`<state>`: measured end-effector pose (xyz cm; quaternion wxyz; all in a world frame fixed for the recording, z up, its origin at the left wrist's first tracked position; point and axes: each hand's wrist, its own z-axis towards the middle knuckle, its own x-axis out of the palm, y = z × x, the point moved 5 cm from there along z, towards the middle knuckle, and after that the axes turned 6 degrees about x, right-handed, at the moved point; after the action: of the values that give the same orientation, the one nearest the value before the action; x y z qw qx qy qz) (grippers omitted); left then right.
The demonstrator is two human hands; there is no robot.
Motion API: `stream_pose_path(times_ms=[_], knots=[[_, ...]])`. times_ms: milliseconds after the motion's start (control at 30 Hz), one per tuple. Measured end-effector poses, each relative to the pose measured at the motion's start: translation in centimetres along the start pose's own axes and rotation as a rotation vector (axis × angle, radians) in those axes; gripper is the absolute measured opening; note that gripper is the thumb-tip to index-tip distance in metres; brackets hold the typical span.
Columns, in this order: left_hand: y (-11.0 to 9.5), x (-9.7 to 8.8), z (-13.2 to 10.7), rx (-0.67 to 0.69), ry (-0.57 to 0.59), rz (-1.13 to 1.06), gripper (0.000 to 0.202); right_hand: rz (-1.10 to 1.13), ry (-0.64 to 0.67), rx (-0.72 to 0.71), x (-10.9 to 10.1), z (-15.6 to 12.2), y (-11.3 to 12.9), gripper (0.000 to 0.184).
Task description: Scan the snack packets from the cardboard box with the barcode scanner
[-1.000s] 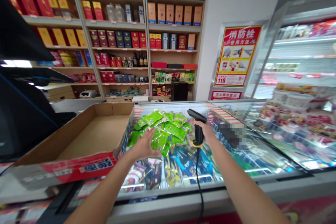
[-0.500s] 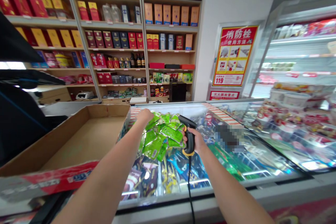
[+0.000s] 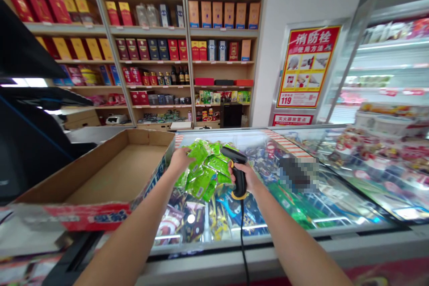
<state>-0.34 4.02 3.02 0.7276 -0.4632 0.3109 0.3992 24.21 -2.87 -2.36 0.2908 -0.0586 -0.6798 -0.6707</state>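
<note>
My right hand is wrapped round the grip of a black and yellow barcode scanner, its head tilted over the pile to the left and its cable hanging down toward me. Shiny green snack packets lie in a loose heap on the glass top of a chest freezer. At the heap's left side my left hand is closed on the edge of a green packet; its fingertips are partly hidden.
A cardboard tray stands on the left, close to my left forearm. Behind it is a dark monitor. Frozen goods show through the freezer glass. On the right are stacked tubs and a lit fridge; shelves of boxes line the back wall.
My left hand has drawn back a little toward me on the left side of the heap, and the packet by its fingers has shifted. The scanner head has swung slightly left. The view has turned slightly left.
</note>
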Motion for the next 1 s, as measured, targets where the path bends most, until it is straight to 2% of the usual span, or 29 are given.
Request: stream_pose_path(times_ms=[67, 167, 267, 367, 500, 600, 733, 1000], knots=[[1.2, 0.7, -1.2, -0.036, -0.095, -0.278, 0.033, -0.084, 0.039, -0.025, 0.6, -0.3, 0.4, 0.025], [2.6, 2.3, -2.7, -0.049, -0.259, -0.668, 0.040, -0.226, 0.119, -0.025, 1.4, -0.7, 0.6, 0.028], [2.6, 3.5, -3.2, -0.021, -0.298, -0.842, 0.042, -0.337, 0.203, 0.024, 2.0, -1.1, 0.1, 0.030], [1.8, 3.1, -3.3, 0.008, -0.324, -0.844, 0.038, -0.435, 0.239, 0.045, 2.4, -1.4, -0.3, 0.032], [0.2, 1.8, -3.6, 0.080, -0.339, -0.709, 0.030, -0.572, 0.248, 0.046, 3.3, -1.9, -0.4, 0.029], [-0.6, 1.5, -3.9, 0.097, -0.330, -0.656, 0.026, -0.612, 0.256, 0.040, 3.9, -2.3, -0.3, 0.028], [-0.8, 1.6, -4.0, 0.090, -0.316, -0.665, 0.024, -0.660, 0.248, 0.057, 4.1, -2.3, -0.5, 0.025], [-0.8, 1.4, -4.0, 0.092, -0.327, -0.647, 0.024, -0.609, 0.229, 0.041, 4.0, -2.3, -0.3, 0.026]])
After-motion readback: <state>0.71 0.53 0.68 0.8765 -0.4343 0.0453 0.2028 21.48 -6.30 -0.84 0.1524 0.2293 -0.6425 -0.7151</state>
